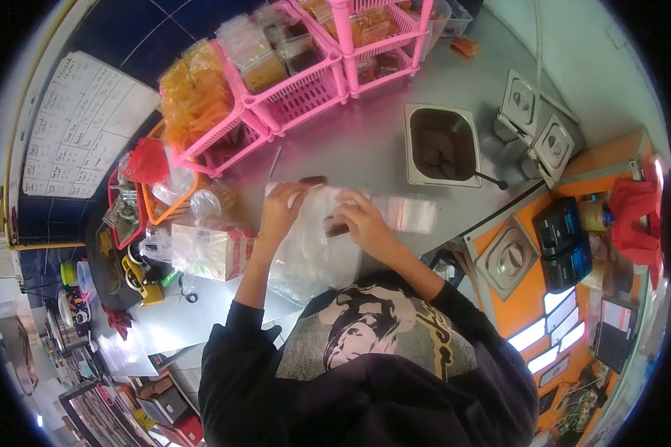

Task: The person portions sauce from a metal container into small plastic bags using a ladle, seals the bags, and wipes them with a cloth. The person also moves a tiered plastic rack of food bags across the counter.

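Counter [365, 134] is smooth metal with a soft sheen, tub [441, 182] at 1 o'clock and lid [507, 257] at 3 look like shiny metal. Racks [294, 108] at 12: glossy plastic. Bags [306, 246] dead centre: thin clear plastic. Shirt [235, 372]: matt cloth.

From the hands [360, 220], I have open tabletop [373, 138] at one o'clock; pink baskets [309, 104] block ten to twelve, a steel container [432, 180] two, a wrapped box [201, 249] eight.
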Demonstrator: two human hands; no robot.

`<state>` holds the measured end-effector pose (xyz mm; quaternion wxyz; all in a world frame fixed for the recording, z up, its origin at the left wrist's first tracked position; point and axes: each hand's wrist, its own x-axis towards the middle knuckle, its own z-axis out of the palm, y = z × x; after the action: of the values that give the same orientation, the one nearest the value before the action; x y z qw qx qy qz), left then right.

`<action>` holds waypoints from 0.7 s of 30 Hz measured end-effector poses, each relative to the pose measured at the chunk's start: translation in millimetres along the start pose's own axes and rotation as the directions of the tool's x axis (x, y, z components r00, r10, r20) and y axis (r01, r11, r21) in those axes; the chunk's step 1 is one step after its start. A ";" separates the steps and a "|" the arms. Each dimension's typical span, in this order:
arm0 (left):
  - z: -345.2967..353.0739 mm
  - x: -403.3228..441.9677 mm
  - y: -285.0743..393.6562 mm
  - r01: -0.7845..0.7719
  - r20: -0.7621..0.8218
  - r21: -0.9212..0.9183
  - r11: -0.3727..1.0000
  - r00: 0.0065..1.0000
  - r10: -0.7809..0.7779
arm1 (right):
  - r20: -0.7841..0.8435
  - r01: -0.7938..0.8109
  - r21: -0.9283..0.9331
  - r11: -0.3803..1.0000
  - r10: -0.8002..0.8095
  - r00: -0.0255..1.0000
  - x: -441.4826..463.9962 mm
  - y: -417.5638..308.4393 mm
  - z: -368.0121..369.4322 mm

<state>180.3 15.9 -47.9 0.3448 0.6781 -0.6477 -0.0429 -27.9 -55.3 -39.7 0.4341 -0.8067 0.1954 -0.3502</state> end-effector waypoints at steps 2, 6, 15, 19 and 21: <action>-8.6 8.5 13.5 0.051 -0.053 -0.104 0.993 0.997 -0.057 | -0.138 0.187 -0.116 0.976 -0.202 0.970 19.5 -2.9 1.0; -20.5 20.4 37.9 0.295 0.122 -0.310 0.904 0.955 -0.270 | -0.161 0.183 -0.056 0.981 -0.190 0.969 44.0 17.6 13.2; 8.4 1.9 36.1 0.346 -0.022 -0.491 0.800 0.913 -0.408 | 0.051 0.085 0.069 0.994 -0.089 0.995 64.4 34.7 26.1; 16.2 1.0 39.4 0.324 -0.115 -0.466 0.823 0.901 -0.419 | 0.041 0.062 0.134 0.989 -0.068 0.997 62.5 29.5 34.2; 16.5 -0.7 35.8 0.329 -0.113 -0.457 0.827 0.900 -0.421 | 0.037 0.099 0.119 0.988 -0.104 0.994 64.3 29.6 35.7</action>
<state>141.4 12.6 -42.0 0.5354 0.7009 -0.4359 -0.1791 41.5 -91.2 -52.6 0.4662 -0.7962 0.1238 -0.3652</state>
